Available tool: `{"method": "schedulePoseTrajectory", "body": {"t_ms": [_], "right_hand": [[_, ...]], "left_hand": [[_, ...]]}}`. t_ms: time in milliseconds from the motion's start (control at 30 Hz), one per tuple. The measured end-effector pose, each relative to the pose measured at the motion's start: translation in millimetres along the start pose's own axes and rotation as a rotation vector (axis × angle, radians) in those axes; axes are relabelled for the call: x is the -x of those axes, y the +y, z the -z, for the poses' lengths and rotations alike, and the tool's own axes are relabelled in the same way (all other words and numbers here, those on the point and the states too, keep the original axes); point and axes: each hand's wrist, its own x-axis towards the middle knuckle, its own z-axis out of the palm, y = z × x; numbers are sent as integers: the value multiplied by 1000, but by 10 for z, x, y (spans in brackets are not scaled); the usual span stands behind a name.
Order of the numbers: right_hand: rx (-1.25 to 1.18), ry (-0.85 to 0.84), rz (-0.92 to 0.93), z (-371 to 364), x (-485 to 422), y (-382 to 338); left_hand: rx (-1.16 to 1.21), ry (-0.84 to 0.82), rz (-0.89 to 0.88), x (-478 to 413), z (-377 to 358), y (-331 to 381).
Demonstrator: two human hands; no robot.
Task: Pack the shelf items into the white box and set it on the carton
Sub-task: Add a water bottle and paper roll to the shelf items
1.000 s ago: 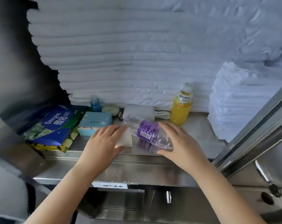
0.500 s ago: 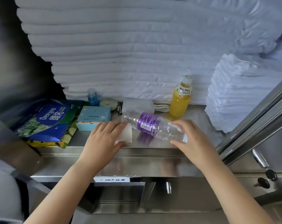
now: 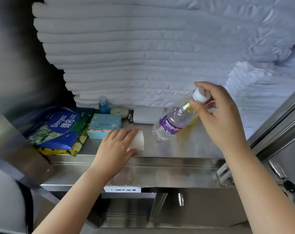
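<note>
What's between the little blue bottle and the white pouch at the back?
A pale round case with a dark clip beside it, in the head view.

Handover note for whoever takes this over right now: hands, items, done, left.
Right hand grips the purple-label water bottle at its cap, tilted, base near the shelf.
Left hand lies flat on a small white packet.
Deeyeo wipes pack, light blue box, small blue bottle and yellow drink bottle sit on the shelf.
White box and carton: not in view.
Nothing visibly packed; all items left.

Steel shelf (image 3: 185,148), wipes pack (image 3: 62,127), blue box (image 3: 106,124), towel stack (image 3: 126,56)
</note>
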Motion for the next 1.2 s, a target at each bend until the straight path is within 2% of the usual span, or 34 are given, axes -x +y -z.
{"method": "schedulePoseTrajectory", "body": {"t_ms": [233, 467, 767, 1000, 1200], "right_hand": [[136, 73, 28, -175, -156, -73], [121, 154, 17, -314, -101, -59], [252, 152, 56, -509, 257, 78], [91, 114, 78, -498, 220, 269], [323, 259, 219, -596, 558, 338]], "left_hand": [[-1, 16, 1, -5, -7, -13], [3, 25, -6, -1, -32, -29], [6, 35, -8, -3, -29, -22], [13, 23, -13, -9, -8, -24], [6, 27, -22, -4, -21, -30]]}}
